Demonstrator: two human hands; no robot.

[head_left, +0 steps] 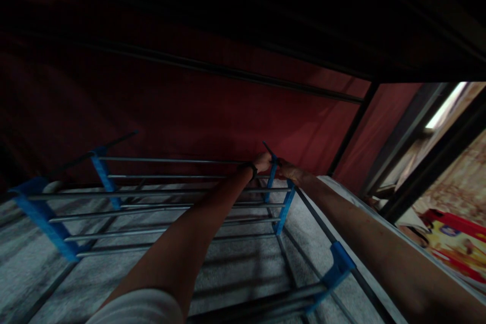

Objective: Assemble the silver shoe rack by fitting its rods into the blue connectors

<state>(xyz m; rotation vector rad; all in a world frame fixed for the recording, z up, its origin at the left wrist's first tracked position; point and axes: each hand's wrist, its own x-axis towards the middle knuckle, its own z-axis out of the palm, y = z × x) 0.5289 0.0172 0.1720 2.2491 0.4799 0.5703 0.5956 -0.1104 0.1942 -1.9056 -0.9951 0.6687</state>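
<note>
A rack of thin metal tubes (159,208) joined by blue plastic connectors (108,177) lies across a pale, rough surface. At its far right corner, my left hand (262,162), with a dark band at the wrist, is closed on a blue plastic connector (271,177). From the other side, my right hand (290,171) has its fingers curled on the same connector. A dark rod (268,148) sticks out above this connector. Both hands are small and dim in view, so exact finger contact is hard to see. Nearest me stands another blue connector (336,266) on a dark tube.
Behind the rack hangs a dark red sheet (228,121), crossed by a dark metal bar (212,67). A dark post (355,129) rises at the right. Beyond it lies a red and yellow package (457,243). A dark overhang covers the top.
</note>
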